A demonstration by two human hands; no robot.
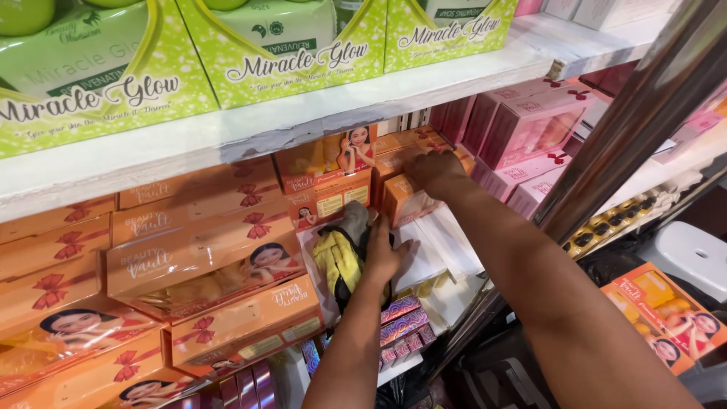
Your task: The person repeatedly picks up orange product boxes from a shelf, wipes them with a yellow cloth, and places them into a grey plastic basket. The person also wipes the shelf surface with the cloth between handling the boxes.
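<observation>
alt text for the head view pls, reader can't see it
Two bare hands reach into a shop shelf of boxes: the left hand presses a yellow and grey cloth, and the right hand grips an orange box in a stack. Green boxes line the shelf above; pink boxes sit to the right.

I see a crumpled yellow and grey cloth (338, 257) bunched on the white shelf, pressed against the stacked orange gift boxes to its left. Just right of it a small orange box (403, 200) stands tilted at the front of its row, against other orange boxes behind.
</observation>
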